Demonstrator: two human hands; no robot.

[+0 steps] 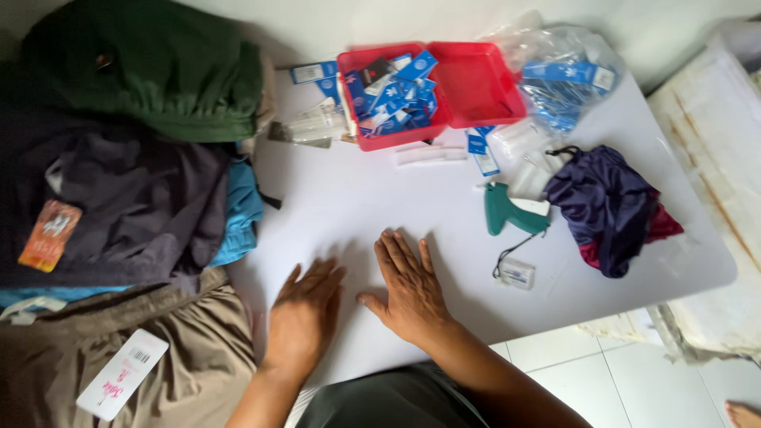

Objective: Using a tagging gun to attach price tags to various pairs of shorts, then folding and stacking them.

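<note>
My left hand (303, 315) and my right hand (407, 288) both lie flat, palms down, fingers apart, on the white table (357, 206). Neither holds anything. To the left of my left hand is a pile of folded clothes: a tan garment (190, 349) with a white hang tag (123, 372), a dark grey garment (135, 198) with an orange tag, a blue one (246, 206) and a green one (151, 71). A green tagging gun (507, 210) lies to the right of my right hand.
A red box (388, 135) holding several blue-and-white tags stands at the back, its red lid (476, 83) beside it. A clear bag (563, 71) of blue tags, a crumpled purple and red garment (610, 206), a small tag (515, 273) and loose tags lie nearby. Tiled floor (618, 380) below right.
</note>
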